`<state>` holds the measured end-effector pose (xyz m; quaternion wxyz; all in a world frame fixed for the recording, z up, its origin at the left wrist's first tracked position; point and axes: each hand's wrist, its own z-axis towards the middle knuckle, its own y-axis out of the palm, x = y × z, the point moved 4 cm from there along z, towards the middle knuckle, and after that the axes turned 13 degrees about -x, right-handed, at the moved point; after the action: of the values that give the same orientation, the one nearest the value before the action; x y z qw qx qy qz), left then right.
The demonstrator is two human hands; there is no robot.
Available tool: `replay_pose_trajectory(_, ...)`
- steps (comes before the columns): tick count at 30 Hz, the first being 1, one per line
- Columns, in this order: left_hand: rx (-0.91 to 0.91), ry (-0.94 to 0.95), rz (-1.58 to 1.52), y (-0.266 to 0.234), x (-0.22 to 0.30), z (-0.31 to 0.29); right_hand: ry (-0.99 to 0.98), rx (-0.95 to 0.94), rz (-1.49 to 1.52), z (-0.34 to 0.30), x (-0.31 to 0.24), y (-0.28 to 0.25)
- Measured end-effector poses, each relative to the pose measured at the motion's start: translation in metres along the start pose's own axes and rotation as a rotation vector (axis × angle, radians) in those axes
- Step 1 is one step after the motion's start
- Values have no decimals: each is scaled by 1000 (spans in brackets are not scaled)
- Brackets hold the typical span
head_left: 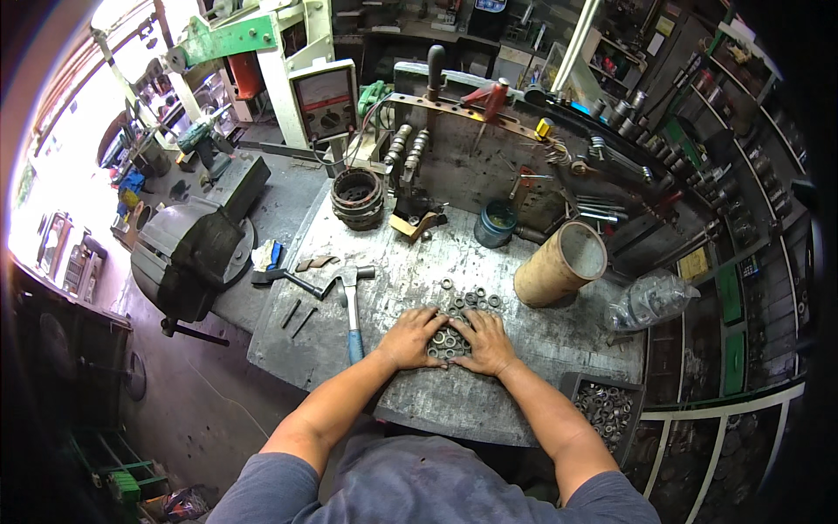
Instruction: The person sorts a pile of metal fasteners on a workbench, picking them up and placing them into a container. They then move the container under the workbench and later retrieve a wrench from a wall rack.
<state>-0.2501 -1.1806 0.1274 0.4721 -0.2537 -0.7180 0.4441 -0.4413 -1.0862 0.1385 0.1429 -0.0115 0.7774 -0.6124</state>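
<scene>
A heap of small ring-shaped metal pieces that look like nuts (449, 343) lies near the front of the metal-topped workbench (419, 397). My left hand (412, 339) rests palm-down at the heap's left side, fingers stretched forward and inward. On the opposite side, my right hand (484, 343) mirrors it, its fingers also extended against the pieces. Neither hand grasps anything; together they hem in the heap. Several loose pieces lie just beyond my fingertips. Left of my left hand is a hammer (352, 306) with a blue grip.
A dark bin (572, 384) of small hardware sits at the front right edge. Beyond stand a tan cylinder (541, 275), a blue can (495, 225) and a ringed motor part (356, 210). A vise (196, 244) is at left, two bolts (298, 318) near the hammer, a plastic-wrapped bundle (650, 301) at right.
</scene>
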Motion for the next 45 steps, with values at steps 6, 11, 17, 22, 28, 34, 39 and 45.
replay_pose_trajectory(6, 16, 24, -25, 8, 6, 6, -14, 50, -1, -11, -13, 7)
replay_pose_trajectory(11, 36, -25, -115, 0, 16, 7, 59, 276, 108, -19, -15, 14)
replay_pose_trajectory(17, 58, -149, -102, 7, 31, 6, 480, 726, 614, -27, 13, 29)
replay_pose_trajectory(22, 131, -240, -168, 14, 46, 2, 548, 893, 1800, -94, 45, 20)
replay_pose_trajectory(28, 240, -369, -143, 12, 71, 10, 764, 1024, 916, -300, 70, -57)
replay_pose_trajectory(34, 299, -389, -166, 17, 52, 17, 813, 680, 74, -362, 58, -82)
replay_pose_trajectory(39, 552, -444, -410, 24, 16, 14, 383, 660, 445, -290, -1, -49)
replay_pose_trajectory(45, 773, -387, -1620, 40, -33, 0, 443, 63, 326, -127, -29, 25)
